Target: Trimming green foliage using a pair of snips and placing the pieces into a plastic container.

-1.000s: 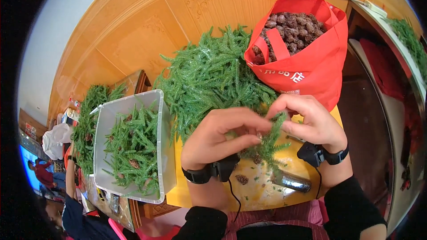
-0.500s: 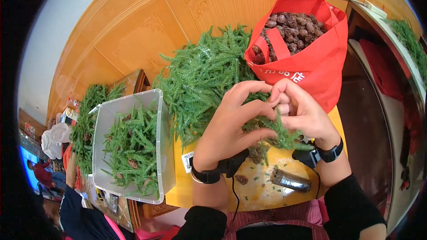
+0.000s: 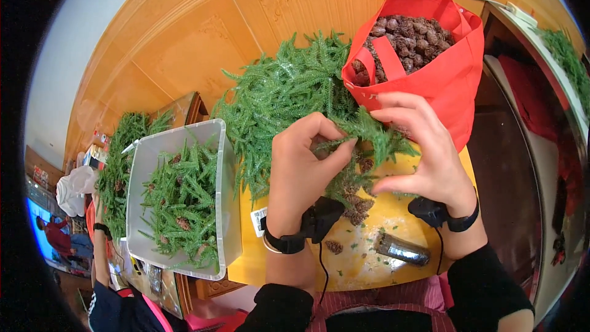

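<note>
Between the thumb and forefinger of my left hand is the stem of a green artificial pine sprig. To its right, my right hand is open, fingers and thumb spread around the sprig's tip; whether they touch it I cannot tell. Below the sprig is a small cluster of brown pine cones, partly hidden by hand and needles. A single loose pine cone lies nearer me on the yellow table. A dark, shiny cylinder rests on its side at the right.
A big heap of pine sprigs covers the table's far side. Behind my right hand stands a red bag of pine cones. A clear plastic bin at the left holds sprigs with cones. Another person's arm is farther left.
My hands have drawn apart. The right fingers, earlier closed together near the left ones, have opened. The sprig now extends up and right from my left pinch, and the pine cone cluster is more visible.
</note>
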Motion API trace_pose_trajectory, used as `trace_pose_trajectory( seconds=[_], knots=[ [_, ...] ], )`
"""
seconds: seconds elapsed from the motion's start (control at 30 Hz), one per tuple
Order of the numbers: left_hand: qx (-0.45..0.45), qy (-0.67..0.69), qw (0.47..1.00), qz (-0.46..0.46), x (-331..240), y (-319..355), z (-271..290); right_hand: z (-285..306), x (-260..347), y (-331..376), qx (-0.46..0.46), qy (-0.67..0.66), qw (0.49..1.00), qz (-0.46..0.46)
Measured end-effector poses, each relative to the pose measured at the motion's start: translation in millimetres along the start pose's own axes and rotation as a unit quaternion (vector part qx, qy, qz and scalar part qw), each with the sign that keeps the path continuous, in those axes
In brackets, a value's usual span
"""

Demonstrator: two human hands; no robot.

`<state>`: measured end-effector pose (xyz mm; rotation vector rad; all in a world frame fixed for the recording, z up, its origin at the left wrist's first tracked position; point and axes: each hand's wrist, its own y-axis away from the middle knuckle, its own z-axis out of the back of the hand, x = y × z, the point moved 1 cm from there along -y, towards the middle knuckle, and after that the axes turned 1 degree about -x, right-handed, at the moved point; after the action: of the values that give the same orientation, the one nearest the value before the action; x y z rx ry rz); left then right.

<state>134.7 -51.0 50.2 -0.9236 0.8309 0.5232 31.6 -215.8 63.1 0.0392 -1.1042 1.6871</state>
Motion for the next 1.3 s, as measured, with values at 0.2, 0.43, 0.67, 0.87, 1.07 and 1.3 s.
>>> trace_pose_trajectory(
  seconds=[0.2, 0.43, 0.67, 0.87, 1.07, 1.3],
  knots=[
    [-0.052, 0.036, 0.997, 0.046, -15.2, -0.5, -4.4, -6.5, 11.2, -2.0, -0.037, 0.152, 0.988, 0.022],
    [-0.002, 0.053, 0.996, 0.072, -19.2, 1.3, -8.5, -14.4, 13.0, 2.4, -0.070, 0.202, 0.977, -0.005],
    [0.019, 0.108, 0.990, 0.086, -16.7, 1.9, -11.9, -16.2, 10.2, 2.6, -0.075, 0.190, 0.979, 0.003],
    [0.029, 0.164, 0.979, 0.116, -19.8, 1.9, -12.8, -16.1, 7.6, 4.2, -0.074, 0.163, 0.984, 0.003],
    [0.040, 0.150, 0.980, 0.122, -22.9, 1.8, -9.7, -13.2, 8.7, 3.3, -0.072, 0.161, 0.984, 0.011],
    [0.038, 0.095, 0.992, 0.070, -15.9, 0.5, -11.1, -13.2, 6.7, 4.4, -0.074, 0.174, 0.982, 0.008]
  ],
)
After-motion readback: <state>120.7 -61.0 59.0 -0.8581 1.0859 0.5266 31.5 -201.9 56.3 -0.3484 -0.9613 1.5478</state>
